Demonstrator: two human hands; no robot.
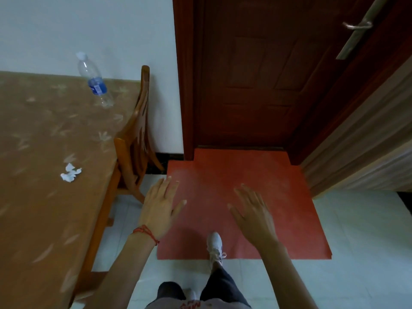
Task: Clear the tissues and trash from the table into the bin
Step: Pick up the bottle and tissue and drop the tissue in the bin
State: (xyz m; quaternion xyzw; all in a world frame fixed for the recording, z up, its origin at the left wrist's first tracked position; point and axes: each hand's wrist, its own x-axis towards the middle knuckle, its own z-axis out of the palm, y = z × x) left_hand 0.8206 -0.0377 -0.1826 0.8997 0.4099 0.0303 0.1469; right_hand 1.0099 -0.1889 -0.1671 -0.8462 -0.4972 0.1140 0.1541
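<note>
Standing on the surface [44,197], toward its far end near the wall: one clear plastic bottle [94,82], blue label, cap on, apparently empty, though contents hard to tell through the blur. Lying nearer, close to the right edge of the same surface: one crumpled white tissue [70,172], well apart from the bottle. Surface covered in a tan leaf-patterned cloth.

Tucked against the surface's right edge: one wooden chair [136,139], back toward the wall.

Hands, count two, both held out over the floor, palms down, fingers spread wide, holding nothing. Left hand [160,208] just right of the surface's edge, red string bracelet [146,233] at the wrist. Right hand [253,214] over the red mat [289,208], apart from the left.

Floor items: one red mat before one closed dark wooden door [256,74]; one white sneaker [215,246] at the mat's near edge; pale tiles elsewhere.
</note>
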